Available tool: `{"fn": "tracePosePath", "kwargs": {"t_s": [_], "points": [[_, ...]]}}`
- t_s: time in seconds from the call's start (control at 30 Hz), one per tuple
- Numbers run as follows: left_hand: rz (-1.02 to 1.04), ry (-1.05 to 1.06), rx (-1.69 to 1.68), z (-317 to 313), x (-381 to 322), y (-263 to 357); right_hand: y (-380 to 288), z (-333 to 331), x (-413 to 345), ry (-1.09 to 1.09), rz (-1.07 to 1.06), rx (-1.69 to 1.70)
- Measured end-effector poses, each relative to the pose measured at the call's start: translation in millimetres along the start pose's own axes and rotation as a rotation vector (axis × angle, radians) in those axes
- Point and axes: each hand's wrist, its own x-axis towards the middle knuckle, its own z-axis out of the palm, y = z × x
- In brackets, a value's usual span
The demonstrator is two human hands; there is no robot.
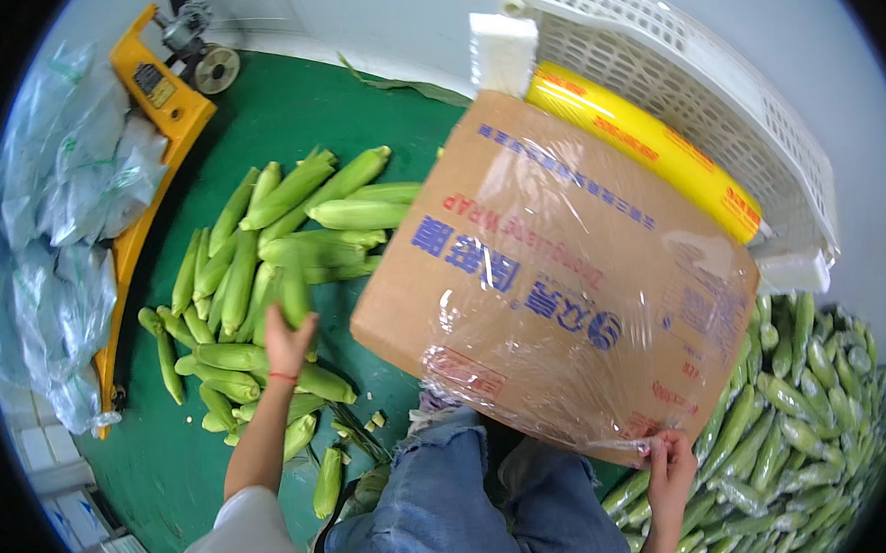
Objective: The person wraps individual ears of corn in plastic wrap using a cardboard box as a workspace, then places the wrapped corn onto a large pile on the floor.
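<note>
My left hand (289, 343) is closed around an ear of corn (293, 288) in its green husk, which is blurred. Around it a loose heap of husked-in corn ears (239, 280) lies on the green floor. At the near right edge of a cardboard box (533, 272), my right hand (669, 460) pinches the edge of clear plastic film (610, 445). That film stretches over the top of the box from a yellow roll of cling film (647, 149) at the far side. The box bears printed writing.
A pile of film-wrapped corn (788, 408) lies right of the box. Behind the roll stands a white plastic crate (649, 48) with white foam blocks (503, 52) near it. At left, bagged goods (69, 168) rest by a yellow pallet jack (161, 194). Corn trimmings (357, 431) litter the floor.
</note>
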Motion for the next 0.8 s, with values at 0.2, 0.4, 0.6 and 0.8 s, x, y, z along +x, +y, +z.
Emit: {"fn": "tracePosePath", "kwargs": {"t_s": [0.2,0.4,0.6,0.8], "points": [[0.889,-0.147,-0.143,-88,29,285,-8,2,1,0.066,0.033,-0.244],[1.261,-0.483,-0.194,-21,-12,410,-46,-14,-14,0.016,-0.045,-0.040],[1.323,-0.367,-0.585,-2,-12,389,-68,37,72,0.072,-0.458,-0.171],[0.713,-0.488,-0.334,-50,-4,297,-60,62,104,0.204,-0.634,-0.452]]}}
